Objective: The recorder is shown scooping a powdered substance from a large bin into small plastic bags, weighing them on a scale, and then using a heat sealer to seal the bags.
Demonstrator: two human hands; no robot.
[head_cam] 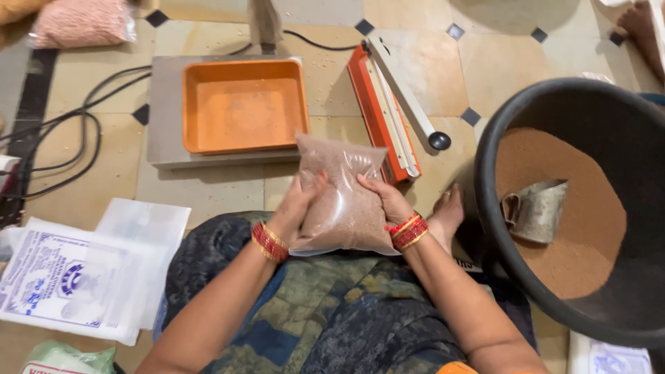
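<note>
- While both hands gripped it, a clear plastic bag filled with brown powder (344, 201) stood upright over the person's lap, its crumpled top leaning toward the floor ahead.
- The left hand (298, 204) pressed against the bag's left side, fingers (313, 185) curled closed on the plastic; red and gold bangles sat at the wrist.
- The right hand (386, 197) clasped the opposite side, fingers wrapped shut on the bag, with matching bangles at that wrist.
- Just beyond the bag, a grey metal weighing scale (166, 125) sat on the tiled floor (429, 62), carrying an empty orange plastic tray (244, 105).
- Beside the scale on the right, an orange heat sealer with a raised grey arm (388, 104) lay almost touching the bag's top corner.
- To the right, a large black round tub (499, 125) held a heap of the same brown powder, with a dented metal mug (539, 209) resting on it.
- A bare foot (447, 211) lay between the bag and the tub.
- At the left, a stack of flat printed plastic bags (76, 277) lay on the floor, well apart from the hands.
- Black cables (83, 131) looped across the floor left of the scale.
</note>
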